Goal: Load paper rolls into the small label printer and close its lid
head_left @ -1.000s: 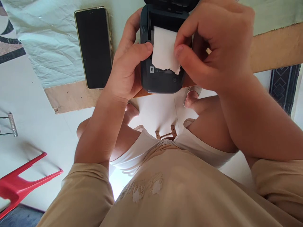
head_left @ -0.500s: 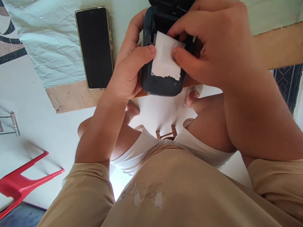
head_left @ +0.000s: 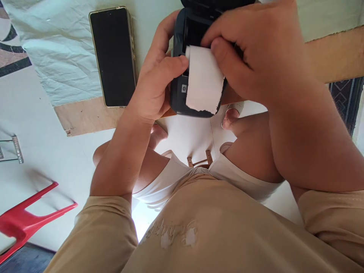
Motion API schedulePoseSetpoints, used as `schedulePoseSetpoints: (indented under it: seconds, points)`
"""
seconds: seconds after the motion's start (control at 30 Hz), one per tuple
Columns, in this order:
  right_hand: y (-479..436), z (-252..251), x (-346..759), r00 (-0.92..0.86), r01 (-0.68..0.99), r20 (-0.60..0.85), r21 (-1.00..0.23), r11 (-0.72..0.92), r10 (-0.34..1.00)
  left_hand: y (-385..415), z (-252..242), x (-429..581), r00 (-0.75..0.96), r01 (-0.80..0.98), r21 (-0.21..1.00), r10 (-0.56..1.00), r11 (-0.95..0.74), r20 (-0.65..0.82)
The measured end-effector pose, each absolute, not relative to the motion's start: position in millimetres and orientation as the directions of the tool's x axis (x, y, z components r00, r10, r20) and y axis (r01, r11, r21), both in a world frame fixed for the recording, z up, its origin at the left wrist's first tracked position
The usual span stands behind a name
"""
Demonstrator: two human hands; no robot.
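Observation:
A dark, hand-sized receipt printer (head_left: pixel 178 99) with its lid (head_left: pixel 210 4) raised is near the top of the head view. My left hand (head_left: pixel 159 74) is wrapped round its left side, thumb at the edge of the paper. White receipt paper (head_left: pixel 205 81) comes out of the printer's compartment and hangs over its front, its lower edge torn and ragged. At the paper's upper right, my right hand (head_left: pixel 250 53) is closed, with thumb and index finger at the paper. The roll inside the compartment is mostly hidden by my fingers.
A smartphone (head_left: pixel 113 57) with a dark screen lies left of my left hand on a table covered in pale green cloth (head_left: pixel 62 49). The table's bare wooden edge (head_left: pixel 88 116) faces me. A red plastic stool (head_left: pixel 28 223) stands on the floor at lower left.
The paper now reaches further down over the printer's front, covering the power button and exposing a Bluetooth mark. My right thumb has moved up along the paper. My left hand stays about where it was.

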State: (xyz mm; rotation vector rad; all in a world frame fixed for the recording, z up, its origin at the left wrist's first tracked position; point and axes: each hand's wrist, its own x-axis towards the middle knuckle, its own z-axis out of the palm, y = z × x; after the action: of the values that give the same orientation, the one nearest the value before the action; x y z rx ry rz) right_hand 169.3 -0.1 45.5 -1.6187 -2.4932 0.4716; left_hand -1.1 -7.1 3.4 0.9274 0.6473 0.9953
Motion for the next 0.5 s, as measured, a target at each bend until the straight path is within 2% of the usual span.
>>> schedulePoseSetpoints:
  seconds: [0.13, 0.3, 0.5]
  points:
    - [0.3, 46.7, 169.6, -0.465, 0.838, -0.07, -0.357, 0.413, 0.883, -9.1, 4.3, 1.6, 0.389, -0.385, 0.895, 0.919, 0.227, -0.066]
    - [-3.3, 48.3, 171.4, -0.479, 0.781, -0.036, -0.473, 0.408, 0.877, -8.0, 3.1, 4.2, 0.344, -0.424, 0.884, 0.938, 0.198, -0.045]
    - [-6.8, 47.4, 175.5, -0.41, 0.712, 0.06, -0.603, 0.361, 0.91, -10.0, 11.4, 0.0, 0.435, -0.43, 0.863, 0.899, 0.264, -0.058]
